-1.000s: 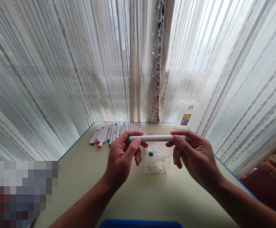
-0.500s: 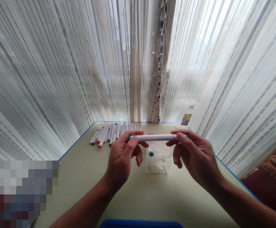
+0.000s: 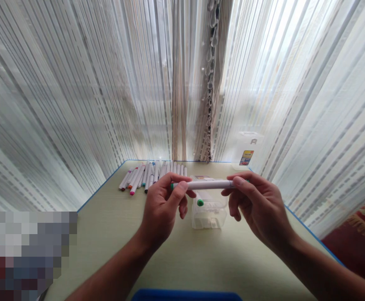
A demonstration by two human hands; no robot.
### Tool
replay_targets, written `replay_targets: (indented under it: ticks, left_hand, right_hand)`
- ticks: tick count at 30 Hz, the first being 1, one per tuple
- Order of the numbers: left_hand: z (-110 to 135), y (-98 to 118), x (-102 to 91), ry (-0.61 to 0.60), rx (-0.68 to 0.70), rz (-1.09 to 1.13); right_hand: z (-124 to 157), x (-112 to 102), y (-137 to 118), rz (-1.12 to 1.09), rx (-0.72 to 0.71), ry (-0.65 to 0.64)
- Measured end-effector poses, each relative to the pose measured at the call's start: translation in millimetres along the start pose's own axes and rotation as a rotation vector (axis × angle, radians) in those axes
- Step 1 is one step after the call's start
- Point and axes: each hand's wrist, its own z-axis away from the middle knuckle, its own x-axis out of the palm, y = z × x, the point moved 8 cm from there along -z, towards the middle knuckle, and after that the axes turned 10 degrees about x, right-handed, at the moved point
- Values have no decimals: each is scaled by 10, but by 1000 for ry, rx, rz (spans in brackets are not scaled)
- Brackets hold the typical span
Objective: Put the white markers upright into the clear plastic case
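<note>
A white marker (image 3: 209, 184) with green ends is held level above the table, between both hands. My left hand (image 3: 165, 202) pinches its left end between thumb and fingers. At the other end, my right hand (image 3: 258, 202) grips it the same way, partly covering the green tip. Below the marker stands a clear plastic case (image 3: 209, 217). A second marker with a green end (image 3: 200, 202) lies at the case; the rest of it is mostly hidden behind the held one.
Several white markers with coloured ends (image 3: 141, 177) lie at the back left of the pale green table (image 3: 107, 242). A clear container with a yellow label (image 3: 247, 156) stands at the back right. String curtains (image 3: 75, 83) hang behind. A blue object (image 3: 185, 294) is at the near edge.
The left thumb has slid slightly inward along the marker, and the marker's left end has dipped a little. Both hands still hold it; the other things stay put.
</note>
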Motion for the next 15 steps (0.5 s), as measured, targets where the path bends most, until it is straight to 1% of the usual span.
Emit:
replay_targets:
  ticks: [8, 15]
  left_hand:
    - [7, -3, 5, -9, 2, 17]
    - [8, 8, 15, -11, 13, 111]
  right_hand:
    - [13, -26, 12, -1, 18, 7]
    - [-1, 3, -11, -16, 29, 23]
